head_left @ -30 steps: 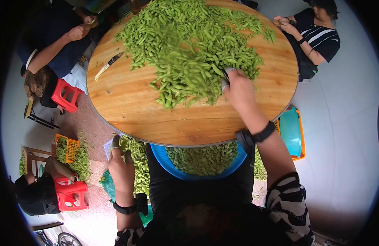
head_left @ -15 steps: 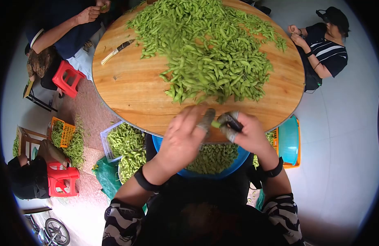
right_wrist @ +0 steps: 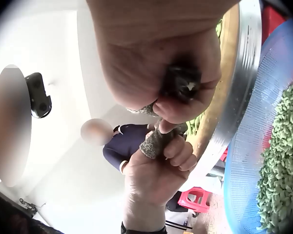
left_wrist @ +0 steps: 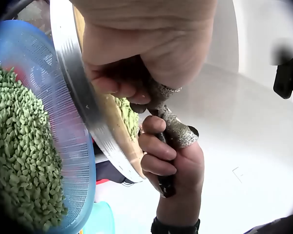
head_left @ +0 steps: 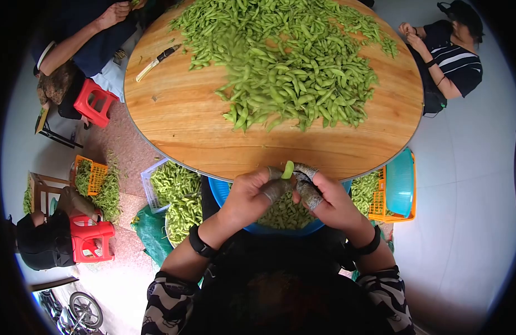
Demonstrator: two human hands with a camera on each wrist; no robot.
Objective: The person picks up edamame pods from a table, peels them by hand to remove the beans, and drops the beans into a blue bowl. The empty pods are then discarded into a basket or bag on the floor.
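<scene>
Just over the near edge of the round wooden table (head_left: pixel 180 142), both hands meet. My left hand (head_left: pixel 248 192) pinches a green bean pod (head_left: pixel 288 169) between thumb and forefinger, the pod standing upright. In my right hand (head_left: pixel 335 200) is a black-handled tool, its handle (left_wrist: pixel 166 185) poking out below the curled fingers in the left wrist view; its working end is hidden. Grey coverings wrap the thumb and forefinger of each hand. Beneath them, a blue mesh basin (right_wrist: pixel 244 161) holds many pale green beans (right_wrist: pixel 283 161). A large heap of bean pods (head_left: pixel 302 84) covers the far tabletop.
A knife (head_left: pixel 157 63) lies at the table's left. Below left stand a white crate (head_left: pixel 151 192) of pods and a green sack (head_left: pixel 152 234); at right, an orange crate (head_left: pixel 412 190) with a teal basket (head_left: pixel 399 184). Several people sit around, near red stools (head_left: pixel 95 103).
The right hand drew back from the pod heap to the table's near edge. The left hand rose from beside the table to meet it, and now pinches a pod.
</scene>
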